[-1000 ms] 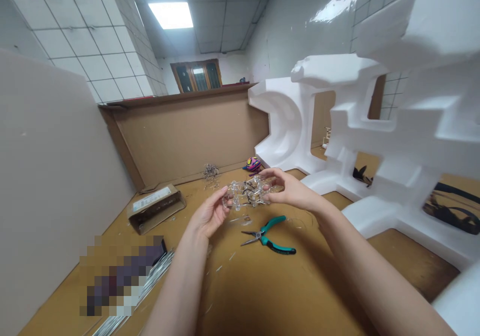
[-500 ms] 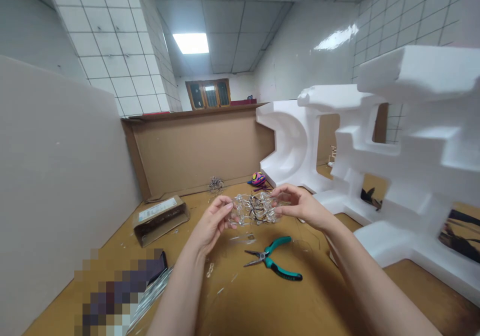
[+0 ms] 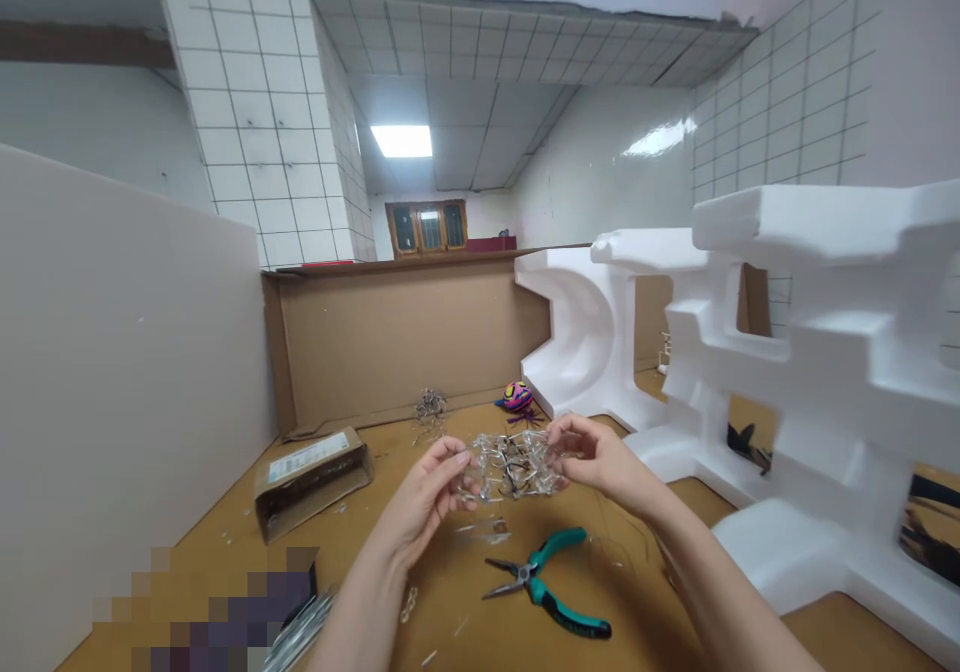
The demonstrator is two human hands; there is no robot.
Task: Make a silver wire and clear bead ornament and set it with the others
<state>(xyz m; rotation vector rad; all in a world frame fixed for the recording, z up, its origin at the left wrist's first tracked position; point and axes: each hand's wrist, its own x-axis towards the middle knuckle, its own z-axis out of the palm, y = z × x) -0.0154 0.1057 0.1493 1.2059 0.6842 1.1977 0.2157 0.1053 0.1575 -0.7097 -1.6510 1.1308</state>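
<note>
A silvery wire framework (image 3: 514,464) is being held just above the bench (image 3: 495,644), between its near and far edges. One end is being pinched in the grip of the left hand (image 3: 431,497), thumb and fingers together on it; the other is being clasped in the grip of the right hand (image 3: 604,462), fingers bent. Nearer the front edge, pliers (image 3: 526,573) are being carried with jaws and handles apart. Toward the far edge, a wire tangle (image 3: 430,407) and a multicoloured ball-like object (image 3: 517,396) are being supported; the right edge is being lined by white foam (image 3: 832,362).
</note>
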